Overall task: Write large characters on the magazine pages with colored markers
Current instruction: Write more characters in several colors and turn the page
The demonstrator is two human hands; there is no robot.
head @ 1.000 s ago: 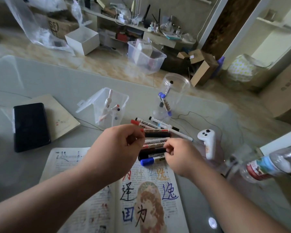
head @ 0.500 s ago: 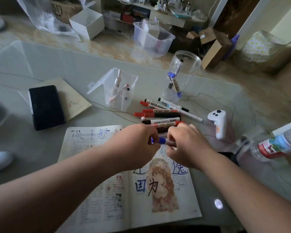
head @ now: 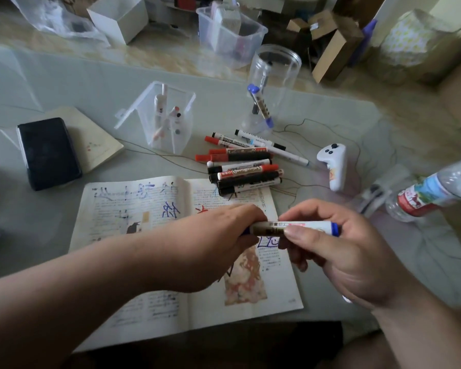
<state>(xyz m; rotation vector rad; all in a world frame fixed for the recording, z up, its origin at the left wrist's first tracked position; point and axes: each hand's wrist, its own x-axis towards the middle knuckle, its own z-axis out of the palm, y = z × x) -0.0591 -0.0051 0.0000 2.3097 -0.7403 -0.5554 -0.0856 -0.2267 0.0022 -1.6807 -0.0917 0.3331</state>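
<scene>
far out to the left of the left hand, a black phone (head: 48, 153) lies on a cream notebook (head: 99, 139). beyond that hand, a little to its left, stands a clear plastic box (head: 171, 123) with a few pens in it. the open magazine (head: 133, 217) lies flat under both hands, its pages bearing large blue, black and red characters. the left hand (head: 213, 246) has its fingers curled tight round one end of a blue marker (head: 301, 226). the marker lies level above the right page, between the two hands. just beyond the hands a pile of markers (head: 242, 166) overlaps the magazine's top edge, with a clear jar (head: 274, 75) farther back. the right hand (head: 341, 257) pinches the marker's barrel between thumb and fingertips, the blue end poking out past them. beyond the right hand stands a white controller (head: 333, 166); to its right is a water bottle (head: 434, 190).
</scene>
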